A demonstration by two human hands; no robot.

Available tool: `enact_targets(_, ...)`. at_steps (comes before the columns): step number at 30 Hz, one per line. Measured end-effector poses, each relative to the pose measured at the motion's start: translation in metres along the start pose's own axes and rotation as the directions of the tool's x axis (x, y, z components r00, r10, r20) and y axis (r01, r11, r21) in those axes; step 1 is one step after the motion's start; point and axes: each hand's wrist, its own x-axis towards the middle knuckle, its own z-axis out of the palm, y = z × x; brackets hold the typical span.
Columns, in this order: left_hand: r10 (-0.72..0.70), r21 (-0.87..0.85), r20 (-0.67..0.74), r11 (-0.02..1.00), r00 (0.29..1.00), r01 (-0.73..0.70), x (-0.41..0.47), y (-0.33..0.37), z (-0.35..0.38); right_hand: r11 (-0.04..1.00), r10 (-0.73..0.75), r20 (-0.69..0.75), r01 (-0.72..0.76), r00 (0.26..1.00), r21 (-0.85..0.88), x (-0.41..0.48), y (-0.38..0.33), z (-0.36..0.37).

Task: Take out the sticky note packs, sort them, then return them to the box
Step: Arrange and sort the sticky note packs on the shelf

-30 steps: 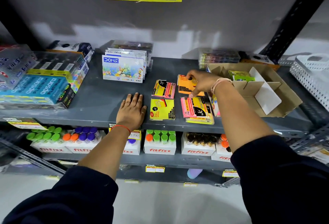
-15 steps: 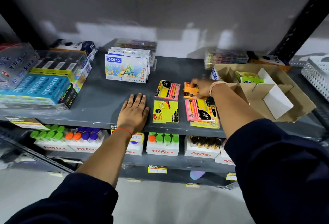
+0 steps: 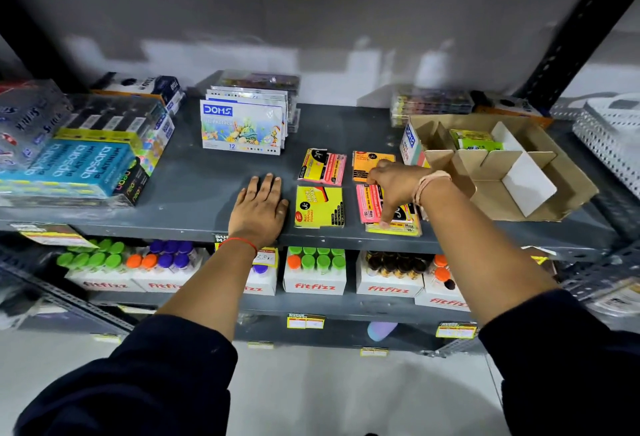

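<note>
While green packs (image 3: 476, 142) wait in the box (image 3: 568, 189) at two o'clock, four piles lie sorted; left hand (image 3: 258, 208) flat, spread; right hand (image 3: 394, 186) loosely curled over pink stack (image 3: 369, 203), grasp unclear.

Four sticky note packs (image 3: 320, 207) left of box (image 3: 568, 189), another pack (image 3: 474, 142) seemingly inside

Grey shelf (image 3: 194, 189), yellow pack (image 3: 319, 207), orange pack (image 3: 367, 161), pink-and-yellow pack (image 3: 323, 167), brown cardboard box (image 3: 568, 189)
</note>
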Motion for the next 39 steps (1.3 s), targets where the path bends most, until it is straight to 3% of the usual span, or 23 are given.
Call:
enact_targets(6, -0.013, -0.029, 0.008, 0.999, 1.000, 0.013, 0.001, 0.003, -0.001, 0.976, -0.016, -0.028, 0.022, 0.999, 0.218, 0.002, 0.004, -0.021)
enact_targets(9, -0.018, -0.023, 0.025, 1.000, 1.000, 0.019, 0.000, 0.002, -0.001, 0.990, 0.003, 0.068, -0.012, 0.998, 0.142, 0.006, 0.000, -0.020)
enact_targets(11, -0.018, -0.019, 0.024, 1.000, 1.000, 0.018, 0.000, 0.002, 0.000, 0.992, 0.011, 0.057, -0.018, 0.998, 0.122, 0.008, 0.000, -0.013)
enact_targets(16, -0.018, -0.016, 0.030, 1.000, 0.999, 0.018, 0.001, 0.003, -0.002, 0.987, -0.001, -0.033, 0.006, 0.999, 0.163, 0.002, 0.002, -0.011)
enact_targets(24, -0.020, -0.026, 0.030, 0.999, 0.999, 0.021, -0.001, 0.006, -0.004, 0.975, -0.026, -0.341, 0.099, 0.940, 0.199, -0.015, 0.002, -0.029)
enact_targets(30, -0.017, -0.043, 0.015, 0.999, 1.000, 0.017, -0.003, 0.006, -0.002, 0.833, 0.085, -0.476, 0.200, 0.875, 0.516, -0.010, -0.004, -0.054)
enact_targets(34, -0.016, -0.031, 0.004, 0.999, 1.000, 0.016, -0.001, 0.007, -0.002, 0.908, 0.088, -0.527, 0.150, 0.846, 0.392, 0.009, -0.019, -0.050)
enact_targets(39, -0.012, -0.013, 0.000, 1.000, 1.000, 0.012, 0.000, 0.005, -0.002, 0.999, -0.036, -0.464, 0.035, 0.885, -0.011, 0.033, -0.051, -0.018)
